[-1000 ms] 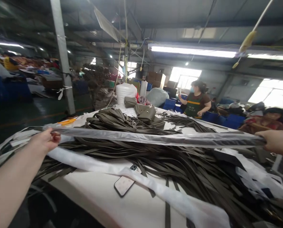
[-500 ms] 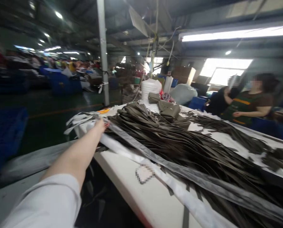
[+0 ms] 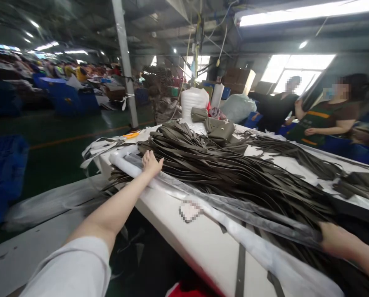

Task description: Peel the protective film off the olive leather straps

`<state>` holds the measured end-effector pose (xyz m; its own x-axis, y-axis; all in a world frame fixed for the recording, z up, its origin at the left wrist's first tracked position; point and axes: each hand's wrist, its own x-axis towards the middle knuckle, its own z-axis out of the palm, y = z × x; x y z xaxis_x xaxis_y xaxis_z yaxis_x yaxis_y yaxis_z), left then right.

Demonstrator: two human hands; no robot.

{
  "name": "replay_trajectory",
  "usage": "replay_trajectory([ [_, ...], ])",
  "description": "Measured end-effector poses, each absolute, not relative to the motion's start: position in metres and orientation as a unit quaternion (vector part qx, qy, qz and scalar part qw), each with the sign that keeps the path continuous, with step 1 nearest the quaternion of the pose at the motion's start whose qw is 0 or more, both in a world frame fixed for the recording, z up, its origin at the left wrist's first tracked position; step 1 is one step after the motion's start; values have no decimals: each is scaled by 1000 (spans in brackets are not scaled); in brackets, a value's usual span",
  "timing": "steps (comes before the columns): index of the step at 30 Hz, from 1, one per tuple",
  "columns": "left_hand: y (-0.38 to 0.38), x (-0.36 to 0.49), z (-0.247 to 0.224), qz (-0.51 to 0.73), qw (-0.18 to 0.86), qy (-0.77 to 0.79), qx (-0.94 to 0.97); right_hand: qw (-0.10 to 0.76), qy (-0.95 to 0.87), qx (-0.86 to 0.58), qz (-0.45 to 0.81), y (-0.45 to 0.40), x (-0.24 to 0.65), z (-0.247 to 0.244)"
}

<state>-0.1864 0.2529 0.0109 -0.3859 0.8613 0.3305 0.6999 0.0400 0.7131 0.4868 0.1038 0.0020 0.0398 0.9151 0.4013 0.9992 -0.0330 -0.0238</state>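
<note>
A long strip of clear plastic film (image 3: 203, 196) lies lengthwise over the table edge, beside a large heap of dark olive-grey strips (image 3: 221, 165). Toward its far end my left hand (image 3: 152, 163) reaches out with bent fingers gripping the film. At the right, my right hand (image 3: 336, 239) is closed around the near part of the same film; its fingertips are partly hidden. A whiter plastic length (image 3: 234, 231) runs alongside, nearer to me.
Orange-handled scissors (image 3: 131, 135) and pale strips (image 3: 99, 146) lie at the far left corner of the white table (image 3: 162, 210). A white foam roll (image 3: 193, 103) and olive pieces (image 3: 220, 130) stand behind the heap. Two people are across the table, right.
My left hand has moved right and nearer along the film, from its far end. My right hand has come into view at the right, holding the film. The view has tilted slightly down.
</note>
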Motion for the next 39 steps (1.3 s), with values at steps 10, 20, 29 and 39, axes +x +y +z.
replay_trajectory([
  [10, 280, -110, -50, 131, -104, 663, 729, 64, -707, -681, -176, 161, 389, -47],
  [20, 356, -112, -68, 106, -117, 670, 725, 111, -723, -638, -240, 215, 434, -123],
  [29, 417, -101, -58, 86, -87, 671, 731, 128, -712, -656, -218, 280, 432, -123],
  [39, 364, -108, -6, 16, -40, 657, 753, 11, -672, -732, -110, 282, 402, -87],
])
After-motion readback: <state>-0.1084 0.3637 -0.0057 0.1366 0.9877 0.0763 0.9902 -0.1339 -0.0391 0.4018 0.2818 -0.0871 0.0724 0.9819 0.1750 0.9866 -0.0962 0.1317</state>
